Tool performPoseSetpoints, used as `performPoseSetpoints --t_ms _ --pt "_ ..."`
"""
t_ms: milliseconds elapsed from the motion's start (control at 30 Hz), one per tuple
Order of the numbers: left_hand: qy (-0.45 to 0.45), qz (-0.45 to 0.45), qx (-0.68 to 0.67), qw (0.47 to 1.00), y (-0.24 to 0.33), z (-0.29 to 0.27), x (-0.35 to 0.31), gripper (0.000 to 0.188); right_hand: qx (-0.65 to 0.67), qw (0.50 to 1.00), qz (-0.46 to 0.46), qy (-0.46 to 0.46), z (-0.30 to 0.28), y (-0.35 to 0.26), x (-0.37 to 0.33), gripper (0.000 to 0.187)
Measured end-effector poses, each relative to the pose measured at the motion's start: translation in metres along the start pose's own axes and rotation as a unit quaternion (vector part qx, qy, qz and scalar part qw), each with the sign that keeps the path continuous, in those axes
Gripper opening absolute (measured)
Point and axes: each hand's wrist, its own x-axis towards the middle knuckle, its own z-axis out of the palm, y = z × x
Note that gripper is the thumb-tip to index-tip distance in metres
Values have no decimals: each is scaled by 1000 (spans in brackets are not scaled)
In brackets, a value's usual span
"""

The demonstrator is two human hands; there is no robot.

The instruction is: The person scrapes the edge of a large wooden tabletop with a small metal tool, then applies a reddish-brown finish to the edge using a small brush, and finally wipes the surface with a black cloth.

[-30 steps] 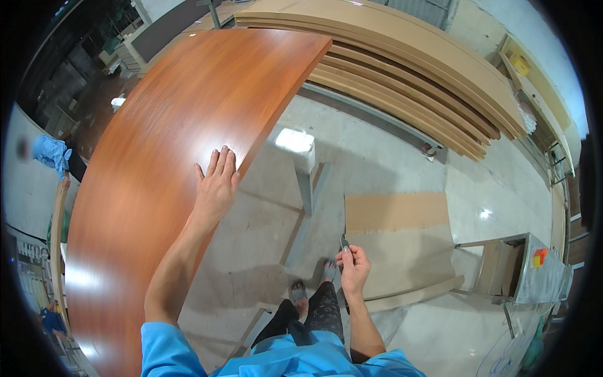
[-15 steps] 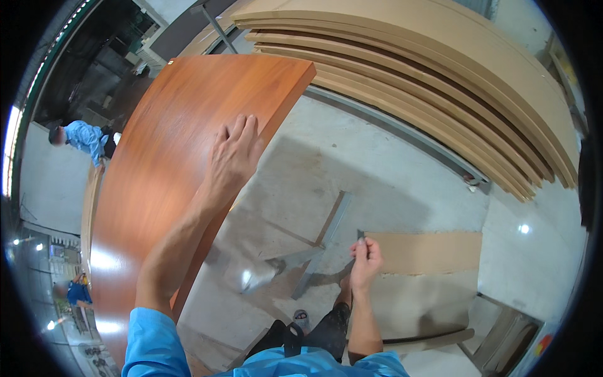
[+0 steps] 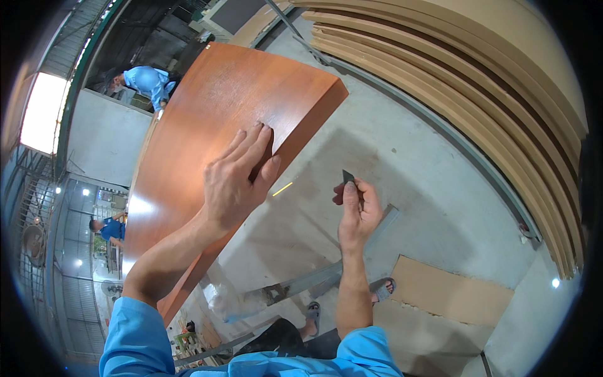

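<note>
A large reddish-brown wooden panel (image 3: 188,135) with a thick edge stands at my left, its glossy face catching the light. My left hand (image 3: 233,179) is on that face close to the right edge, fingers stretched out and gripping nothing. To the right of the panel, apart from it, my right hand (image 3: 359,217) pinches a small dark flat piece (image 3: 348,176) with a pointed corner; its exact kind I cannot make out. A short thin yellow strip (image 3: 282,189) shows beside the panel's edge, below my left fingertips.
Stacked tan boards (image 3: 433,69) rest on a grey metal rail (image 3: 440,125) at the right. A cardboard sheet (image 3: 449,289) and a metal bar (image 3: 295,286) lie on the concrete floor. One co-worker (image 3: 147,83) bends beyond the panel; another (image 3: 112,227) is farther left.
My right hand has risen toward the panel's edge with the dark piece. My left hand remains on the panel, turned somewhat. The view has shifted, and my feet have changed position.
</note>
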Motion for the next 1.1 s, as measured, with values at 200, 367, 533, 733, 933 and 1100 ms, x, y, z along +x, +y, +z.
performPoseSetpoints --t_ms 200,367,533,733,933,1100 --pt "-31 18 43 998 2 -1 2 43 94 995 34 -24 38 -8 47 18" --pt "-15 43 20 999 -5 2 4 39 177 983 44 -3 51 -11 77 17" --pt "-17 35 20 999 -6 1 3 40 201 979 25 1 56 -8 83 15" --pt "-26 -16 19 999 2 1 2 44 210 977 39 18 46 12 72 14" --pt "-32 44 4 998 1 1 5 51 153 980 115 58 -2 47 30 14" --pt "-73 12 -28 997 -6 2 2 55 92 982 136 91 -47 73 -6 13"
